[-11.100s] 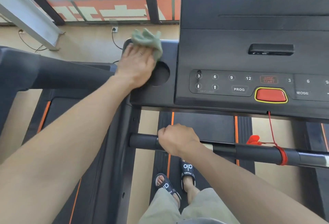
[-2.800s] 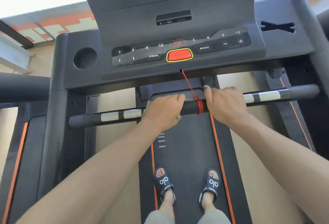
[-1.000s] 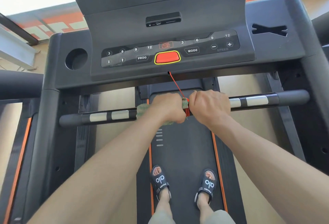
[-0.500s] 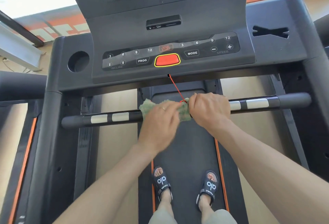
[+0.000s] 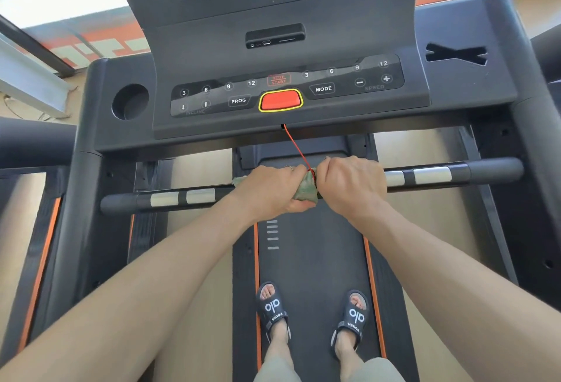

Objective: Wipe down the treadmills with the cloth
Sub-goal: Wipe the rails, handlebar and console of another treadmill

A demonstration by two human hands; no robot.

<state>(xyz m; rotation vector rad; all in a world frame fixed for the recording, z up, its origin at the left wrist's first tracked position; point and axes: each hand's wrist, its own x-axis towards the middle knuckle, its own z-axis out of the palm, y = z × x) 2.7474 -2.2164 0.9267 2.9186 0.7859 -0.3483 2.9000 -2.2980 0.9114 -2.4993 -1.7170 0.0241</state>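
A person stands on a treadmill belt in slide sandals, both hands on the front crossbar midway through a wipe-down. The left hand's fingers are curled around the green cloth, clamping it onto the bar at the centre of the frame; only a wad of fabric shows between thumb and palm, with a corner poking out at the hand's 10 o'clock. The right hand sits just beside it at 3 o'clock, fingers folded over the bar in a bare grip, the two hands nearly touching where the red safety cord drops from the console at 12 o'clock and loops the bar. Judging by where the cloth sits, the work is now on the middle stretch of the crossbar; whether the silver sensor plates out at 3 o'clock and their twins at 9 o'clock are already clean cannot be told, as no grime or wet streak shows on any surface. The button panel, the cup well at 10 o'clock, the side rails and the belt appear dry, so their state is equally unclear. A neighbouring machine's rail at 9 o'clock suggests further treadmills may remain.
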